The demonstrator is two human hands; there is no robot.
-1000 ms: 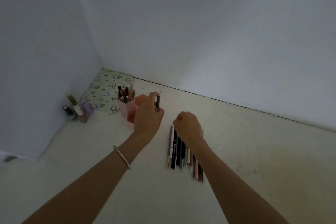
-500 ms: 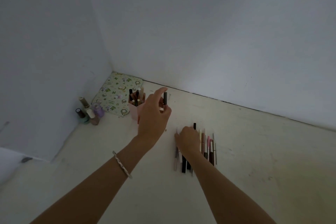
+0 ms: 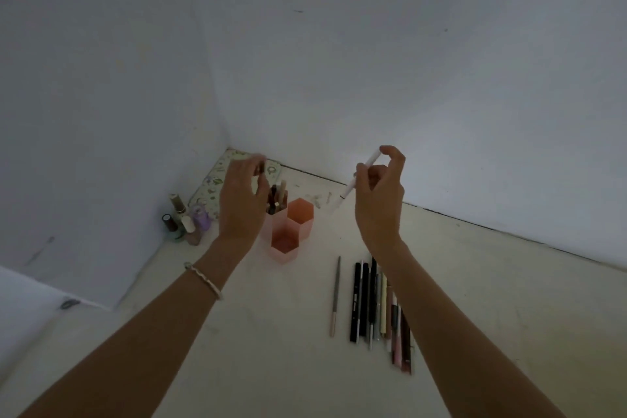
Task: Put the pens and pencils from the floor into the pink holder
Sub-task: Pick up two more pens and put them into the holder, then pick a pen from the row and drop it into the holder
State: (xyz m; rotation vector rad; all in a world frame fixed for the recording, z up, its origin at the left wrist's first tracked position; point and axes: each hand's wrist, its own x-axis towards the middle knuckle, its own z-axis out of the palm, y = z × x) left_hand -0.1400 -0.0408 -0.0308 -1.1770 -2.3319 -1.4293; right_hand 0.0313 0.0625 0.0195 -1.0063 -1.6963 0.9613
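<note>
The pink holder (image 3: 292,231) has three hexagonal cups and stands on the floor near the corner. Its rear left cup holds several pens (image 3: 277,197); the other two look empty. My left hand (image 3: 241,204) hovers over that filled cup, fingers pinched on a dark pen (image 3: 262,168), which is blurred. My right hand (image 3: 380,204) is raised to the right of the holder and grips a white pen (image 3: 360,180) that slants down to the left. A row of several pens and pencils (image 3: 373,302) lies on the floor under my right forearm. One thin pencil (image 3: 335,295) lies apart on its left.
Several nail polish bottles (image 3: 185,224) stand against the left wall. A floral patterned pad (image 3: 217,185) lies in the corner behind the holder. Two white walls meet there. Bare pale floor stretches to the right of the pen row.
My right hand rose from the floor row with a white pen. My left hand carried the dark pen left, from beside the holder to over its filled cup.
</note>
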